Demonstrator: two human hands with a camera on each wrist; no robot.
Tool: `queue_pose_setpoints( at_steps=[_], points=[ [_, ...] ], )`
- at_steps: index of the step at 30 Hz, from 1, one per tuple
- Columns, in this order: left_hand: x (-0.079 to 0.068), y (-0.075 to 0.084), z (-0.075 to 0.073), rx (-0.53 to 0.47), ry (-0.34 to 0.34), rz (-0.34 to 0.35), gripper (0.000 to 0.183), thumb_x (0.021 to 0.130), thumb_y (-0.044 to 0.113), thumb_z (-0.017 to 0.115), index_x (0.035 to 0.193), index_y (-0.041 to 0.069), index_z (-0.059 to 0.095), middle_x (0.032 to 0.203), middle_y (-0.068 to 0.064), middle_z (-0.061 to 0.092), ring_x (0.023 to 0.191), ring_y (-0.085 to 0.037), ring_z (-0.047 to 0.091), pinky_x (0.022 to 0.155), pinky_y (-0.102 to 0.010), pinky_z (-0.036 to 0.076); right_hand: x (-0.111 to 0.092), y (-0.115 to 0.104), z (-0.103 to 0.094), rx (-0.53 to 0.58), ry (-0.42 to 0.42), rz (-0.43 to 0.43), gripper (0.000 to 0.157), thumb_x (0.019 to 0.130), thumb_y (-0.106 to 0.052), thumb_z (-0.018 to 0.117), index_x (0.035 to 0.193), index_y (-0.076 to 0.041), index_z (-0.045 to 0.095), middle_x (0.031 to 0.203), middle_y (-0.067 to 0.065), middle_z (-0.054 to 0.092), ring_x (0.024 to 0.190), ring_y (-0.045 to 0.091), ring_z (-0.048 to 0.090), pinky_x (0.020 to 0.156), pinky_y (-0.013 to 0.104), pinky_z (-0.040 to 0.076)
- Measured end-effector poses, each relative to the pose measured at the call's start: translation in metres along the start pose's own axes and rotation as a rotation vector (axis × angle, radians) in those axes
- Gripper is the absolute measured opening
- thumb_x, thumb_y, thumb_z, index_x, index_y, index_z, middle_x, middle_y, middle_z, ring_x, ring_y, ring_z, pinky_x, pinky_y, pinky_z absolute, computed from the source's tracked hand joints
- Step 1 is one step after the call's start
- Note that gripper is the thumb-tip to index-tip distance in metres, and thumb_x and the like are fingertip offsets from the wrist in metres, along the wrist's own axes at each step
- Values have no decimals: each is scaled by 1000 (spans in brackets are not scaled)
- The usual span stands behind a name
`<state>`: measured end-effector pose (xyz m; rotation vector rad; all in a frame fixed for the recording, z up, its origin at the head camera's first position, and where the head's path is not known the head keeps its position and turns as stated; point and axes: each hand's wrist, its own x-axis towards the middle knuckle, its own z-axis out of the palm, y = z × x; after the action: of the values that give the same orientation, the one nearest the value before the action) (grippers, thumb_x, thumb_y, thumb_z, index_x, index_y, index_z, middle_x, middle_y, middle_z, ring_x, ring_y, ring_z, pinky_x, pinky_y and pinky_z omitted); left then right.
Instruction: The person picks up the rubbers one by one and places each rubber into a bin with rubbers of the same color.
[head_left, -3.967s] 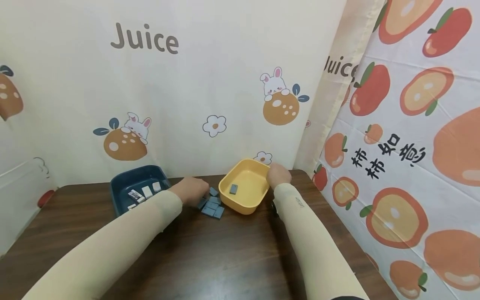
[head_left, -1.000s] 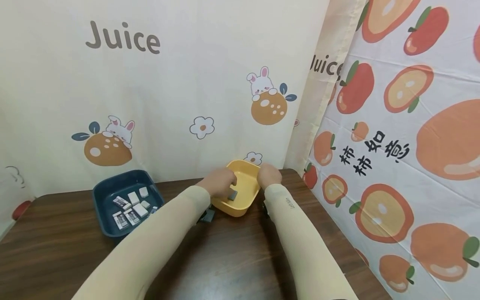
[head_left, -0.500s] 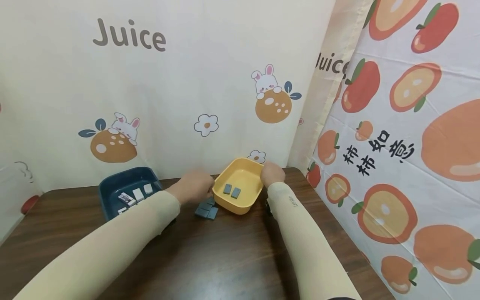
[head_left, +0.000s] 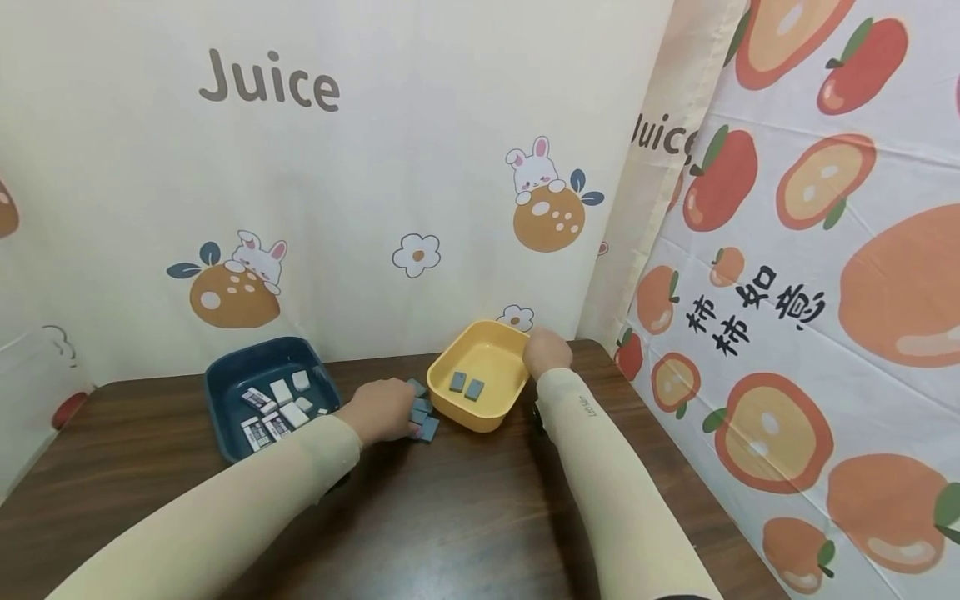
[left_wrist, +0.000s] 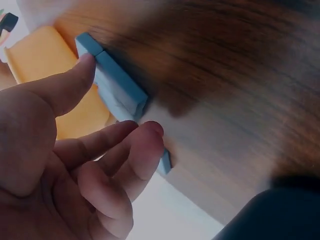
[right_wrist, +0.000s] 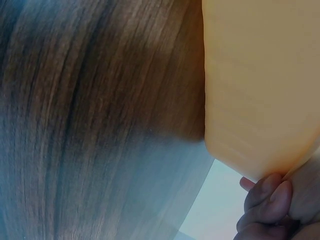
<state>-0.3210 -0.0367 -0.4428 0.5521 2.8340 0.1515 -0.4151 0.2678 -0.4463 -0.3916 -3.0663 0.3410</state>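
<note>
My left hand point(head_left: 386, 410) is at a small pile of grey-blue rectangular blocks point(head_left: 429, 429) on the table, just left of the yellow bin point(head_left: 480, 421). In the left wrist view the thumb tip overlaps a row of these blocks point(left_wrist: 120, 82), while the bent fingers point(left_wrist: 145, 155) stand apart from the thumb. My right hand point(head_left: 547, 353) grips the yellow bin's right rim; its curled fingers point(right_wrist: 265, 200) show at the bin's corner in the right wrist view. Two grey-blue blocks point(head_left: 474, 389) lie inside this bin.
A dark blue bin point(head_left: 217, 400) stands at the left with several white pieces point(head_left: 291, 414), some in printed sleeves. The brown wooden table point(head_left: 450, 517) runs back to a printed curtain point(head_left: 337, 208). Another fruit-print cloth point(head_left: 810, 333) hangs at the right.
The yellow bin went from one block to two. My left hand moved from over that bin back left and down to the pile. The right hand kept its grip on the rim.
</note>
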Motion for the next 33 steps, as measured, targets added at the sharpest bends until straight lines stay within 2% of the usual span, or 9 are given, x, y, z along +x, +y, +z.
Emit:
queue_pose_setpoints(
  at_steps=[6,10,17,20,24,26,28,31,33],
  points=[
    [2,-3,0,-65,-34,-29,33,95,35,95,94,12,71,84,-3,68,74,-22,61,66,-34,50,2,0,1,-7,4,-5,24,114,-10,56,112,-5,80,107,13,81,93,28,76,86,50,68],
    [0,-2,-3,-88,-47,-38,26,95,27,92,91,12,71,84,-4,70,75,-22,64,65,-34,52,4,1,1,-11,13,-7,24,114,-10,57,111,-5,80,105,13,81,91,28,76,85,49,68],
    [-5,-2,-7,-84,-32,-38,26,92,28,92,88,12,72,82,-3,71,72,-21,63,62,-34,52,5,3,4,-13,11,-7,25,114,-9,55,113,-5,80,109,13,82,95,28,77,87,50,68],
    [-4,-5,-15,-95,-17,-38,27,89,26,93,90,12,71,81,-2,69,71,-21,61,62,-33,50,5,2,3,-14,4,-9,25,114,-9,55,114,-5,80,110,13,82,96,28,77,87,49,68],
    [-2,-6,-36,-124,53,-14,21,89,19,89,91,13,69,83,-3,68,73,-22,59,63,-35,48,3,0,-2,-12,6,-15,25,115,-10,55,115,-4,79,110,14,82,96,28,78,87,49,68],
    [1,-1,-46,-149,103,29,15,91,17,86,96,12,73,88,-2,70,76,-22,61,66,-36,50,2,0,-3,-9,8,-12,25,115,-10,55,116,-4,79,111,14,82,97,28,78,87,49,68],
    [6,8,-53,-147,143,88,19,93,21,88,105,12,78,95,0,73,82,-22,63,71,-37,53,1,-1,-4,1,10,-3,25,115,-10,55,116,-4,79,112,14,82,98,29,78,88,50,68],
    [17,26,-56,-78,193,217,33,92,30,93,120,14,82,107,3,76,88,-18,65,79,-38,57,0,-1,-2,9,10,6,25,116,-11,55,117,-4,79,112,14,81,98,29,78,89,50,68],
    [26,39,-53,-14,225,303,38,92,34,94,123,16,83,109,4,75,88,-16,64,80,-37,58,0,-1,-1,8,9,7,25,116,-11,55,118,-4,78,113,14,81,97,29,77,89,51,68]
  ],
)
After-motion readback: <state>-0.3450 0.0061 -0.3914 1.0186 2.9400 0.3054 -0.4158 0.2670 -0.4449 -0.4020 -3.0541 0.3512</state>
